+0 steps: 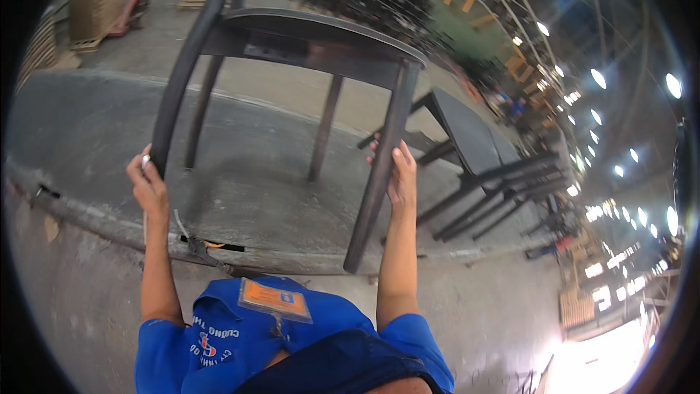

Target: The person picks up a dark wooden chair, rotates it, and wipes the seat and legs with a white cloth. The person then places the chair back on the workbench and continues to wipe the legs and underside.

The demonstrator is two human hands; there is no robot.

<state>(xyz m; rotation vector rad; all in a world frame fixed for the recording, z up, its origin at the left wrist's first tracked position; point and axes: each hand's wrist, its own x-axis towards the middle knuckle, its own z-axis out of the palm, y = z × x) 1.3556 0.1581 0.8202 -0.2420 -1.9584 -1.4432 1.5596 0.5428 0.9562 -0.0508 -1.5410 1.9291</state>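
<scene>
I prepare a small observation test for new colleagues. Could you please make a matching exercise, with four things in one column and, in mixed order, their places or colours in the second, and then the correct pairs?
1. Left hand
2. Right hand
3. ID badge
4. Shirt

A. Mostly orange
B. Around a front leg of the dark chair
C. Blue, with white print
D. At a back leg of the same chair

Pairs: 1-D; 2-B; 3-A; 4-C
</scene>
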